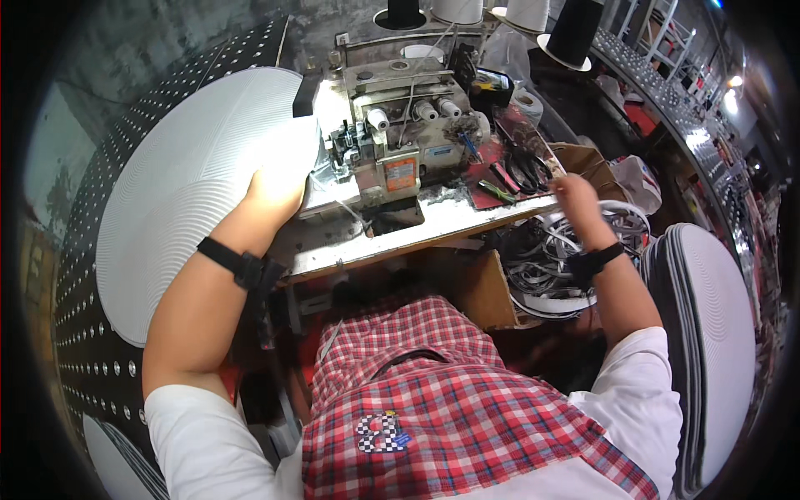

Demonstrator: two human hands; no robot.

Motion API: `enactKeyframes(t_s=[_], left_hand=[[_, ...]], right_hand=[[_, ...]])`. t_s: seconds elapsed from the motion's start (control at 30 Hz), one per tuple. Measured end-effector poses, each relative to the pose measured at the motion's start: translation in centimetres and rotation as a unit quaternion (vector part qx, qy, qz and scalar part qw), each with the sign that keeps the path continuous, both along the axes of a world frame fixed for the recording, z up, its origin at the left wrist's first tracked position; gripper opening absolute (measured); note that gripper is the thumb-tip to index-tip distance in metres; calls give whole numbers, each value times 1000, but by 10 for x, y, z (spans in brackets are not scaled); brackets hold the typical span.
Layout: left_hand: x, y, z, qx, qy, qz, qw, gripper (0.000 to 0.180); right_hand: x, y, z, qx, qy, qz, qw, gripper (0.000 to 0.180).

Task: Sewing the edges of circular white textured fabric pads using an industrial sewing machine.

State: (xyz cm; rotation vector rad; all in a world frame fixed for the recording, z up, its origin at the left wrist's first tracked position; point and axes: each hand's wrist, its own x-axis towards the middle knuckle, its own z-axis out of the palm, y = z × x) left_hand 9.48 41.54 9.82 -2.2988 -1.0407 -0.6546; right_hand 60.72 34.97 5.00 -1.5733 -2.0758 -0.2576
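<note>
My left hand (277,198) rests at the edge of a large white ribbed oval panel (192,192), just left of an overlock sewing machine (408,137). Lamp glare washes out its fingers, so I cannot tell whether they grip the panel. At the table's right edge, my right hand (577,202) is curled and slightly blurred; what it holds, if anything, does not show. Beside it lie black-handled scissors (527,171) and a small green tool (497,192) on a red mat (486,177).
Thread cones (575,37) stand behind the machine. A heap of white and grey strips (550,267) sits below the table's right side. Farther right is a stack of oval panels (708,333). A black studded surface (100,333) extends under the panel on the left.
</note>
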Motion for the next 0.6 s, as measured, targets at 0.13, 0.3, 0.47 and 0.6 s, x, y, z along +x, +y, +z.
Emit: enactKeyframes(t_s=[0.13, 0.3, 0.47, 0.6], left_hand=[[-14, 38, -18, -222, -296, -12, 929, 30], [-43, 40, -5, -312, -300, 11, 901, 29], [-41, 8, -2, -281, -391, 33, 876, 19], [-30, -14, 2, -206, -400, 18, 893, 18]], right_hand=[[-98, 16, -14, 5, -50, 91, 995, 22], [-138, 24, -25, -55, -164, -17, 985, 13], [-154, 19, -24, -152, -161, -65, 973, 14], [-201, -4, -6, -170, -2, -8, 985, 21]])
